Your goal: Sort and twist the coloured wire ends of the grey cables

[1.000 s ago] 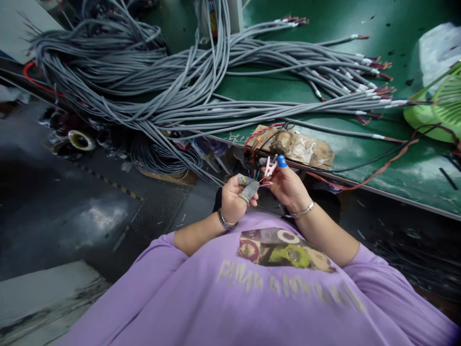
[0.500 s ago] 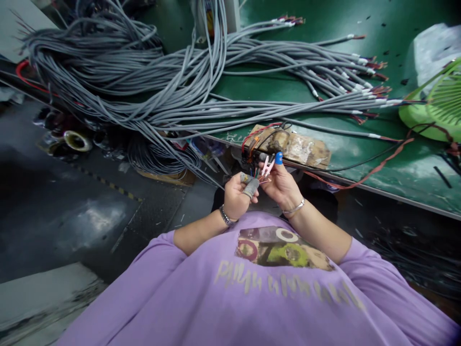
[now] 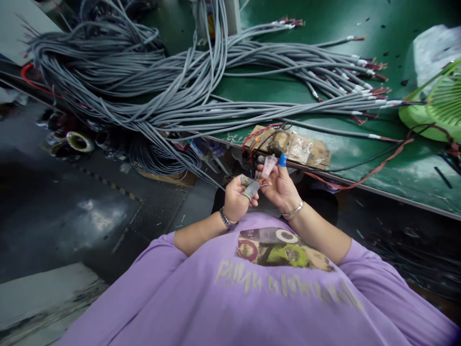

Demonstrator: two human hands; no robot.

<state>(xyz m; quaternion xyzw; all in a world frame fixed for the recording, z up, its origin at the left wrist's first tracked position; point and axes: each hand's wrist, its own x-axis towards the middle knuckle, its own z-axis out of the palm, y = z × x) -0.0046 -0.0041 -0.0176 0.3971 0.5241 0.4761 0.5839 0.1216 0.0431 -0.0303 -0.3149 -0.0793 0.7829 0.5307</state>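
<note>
Green desk (image 3: 396,178) carries the largest item, a bundle of grey cables (image 3: 144,81), which lies beyond and to the left of the taped block (image 3: 302,148) at the desk's near edge. Beyond and to the right of the block, the cable ends show stripped jackets with coloured cores exposed. A green fan (image 3: 435,110) stands far right of the block.

Just in front of the block, off the desk edge, both hands work close together. The left hand (image 3: 234,199) has its grip clenched on one cable end (image 3: 247,185); thin coloured wires (image 3: 259,179) fan out of it toward the block. The right hand (image 3: 281,187) pinches a pink clip (image 3: 268,166) in its grip, directly above those wires. Blur hides whether clip and wire touch.

Judged from this layout, stripping is done on the desk stock, and the held cable is mid-handling.
</note>
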